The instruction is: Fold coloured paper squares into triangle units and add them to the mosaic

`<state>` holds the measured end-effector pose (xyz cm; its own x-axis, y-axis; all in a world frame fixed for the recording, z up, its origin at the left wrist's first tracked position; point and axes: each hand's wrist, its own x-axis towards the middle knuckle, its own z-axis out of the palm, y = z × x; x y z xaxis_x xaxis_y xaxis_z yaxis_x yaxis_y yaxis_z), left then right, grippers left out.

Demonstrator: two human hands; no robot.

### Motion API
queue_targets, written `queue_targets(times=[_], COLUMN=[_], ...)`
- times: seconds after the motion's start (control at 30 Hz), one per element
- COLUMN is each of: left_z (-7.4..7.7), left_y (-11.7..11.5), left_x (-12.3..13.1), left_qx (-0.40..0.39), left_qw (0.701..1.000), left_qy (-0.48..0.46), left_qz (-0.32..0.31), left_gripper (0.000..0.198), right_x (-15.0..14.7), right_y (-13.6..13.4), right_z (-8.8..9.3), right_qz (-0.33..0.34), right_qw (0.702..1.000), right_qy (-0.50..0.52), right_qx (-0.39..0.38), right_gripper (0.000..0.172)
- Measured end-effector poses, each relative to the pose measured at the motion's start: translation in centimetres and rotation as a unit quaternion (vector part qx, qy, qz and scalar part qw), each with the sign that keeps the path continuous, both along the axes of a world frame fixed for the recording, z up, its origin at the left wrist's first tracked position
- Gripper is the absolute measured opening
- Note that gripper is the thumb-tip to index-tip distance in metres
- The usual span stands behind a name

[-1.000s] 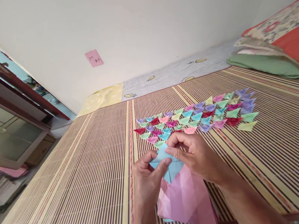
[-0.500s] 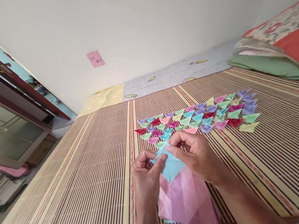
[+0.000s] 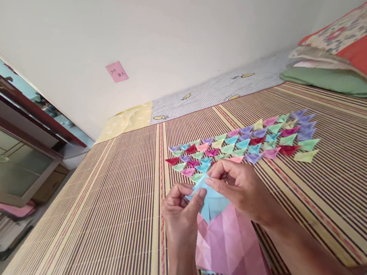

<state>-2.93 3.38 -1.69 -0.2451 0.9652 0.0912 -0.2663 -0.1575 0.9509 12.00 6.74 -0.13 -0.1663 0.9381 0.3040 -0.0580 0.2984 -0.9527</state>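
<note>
Both my hands pinch a small light-blue folded paper [image 3: 212, 201] just above a striped bamboo mat [image 3: 96, 221]. My left hand [image 3: 180, 217] grips its left edge with thumb and fingers closed. My right hand [image 3: 240, 188] presses the top and right side with closed fingertips. Under my hands lies a creased pink paper sheet [image 3: 229, 244] on top of a stack. Beyond my fingers, several small folded paper triangles [image 3: 245, 143] in many colours lie in neat rows.
Folded bedding and a green pillow [image 3: 334, 79] sit at the far right. A pink note [image 3: 116, 71] sticks to the white wall. A window frame [image 3: 9, 147] and stacked items are at the left, past the mat's edge.
My hands and the blue paper have shifted only slightly; the fingers have adjusted their pinch on the fold. Nothing else has moved.
</note>
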Motion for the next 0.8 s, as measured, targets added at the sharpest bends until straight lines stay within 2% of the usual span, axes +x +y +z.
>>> queue_targets(times=[0.23, 0.4, 0.67, 0.8], left_z=[0.25, 0.38, -0.26, 0.17], left_y=[-0.11, -0.12, 0.24, 0.02], left_x=[0.37, 0.40, -0.25, -0.44], left_qx=[-0.009, -0.016, 0.011, -0.043], left_qw=[1.000, 1.000, 1.000, 0.998], left_qy=[-0.002, -0.005, -0.024, 0.012], left_qz=[0.015, 0.026, -0.010, -0.055], left_gripper=[0.033, 0.031, 0.029, 0.034], right_x=[0.14, 0.06, 0.22, 0.32], right_y=[0.21, 0.37, 0.19, 0.15], right_z=[-0.31, -0.46, -0.42, -0.21], right_qz=[0.007, -0.020, -0.049, -0.043], right_qw=[1.000, 0.999, 0.999, 0.998], right_qy=[0.028, 0.033, 0.022, -0.020], right_qx=[-0.003, -0.009, 0.008, 0.040], right_gripper=[0.024, 0.019, 0.014, 0.011])
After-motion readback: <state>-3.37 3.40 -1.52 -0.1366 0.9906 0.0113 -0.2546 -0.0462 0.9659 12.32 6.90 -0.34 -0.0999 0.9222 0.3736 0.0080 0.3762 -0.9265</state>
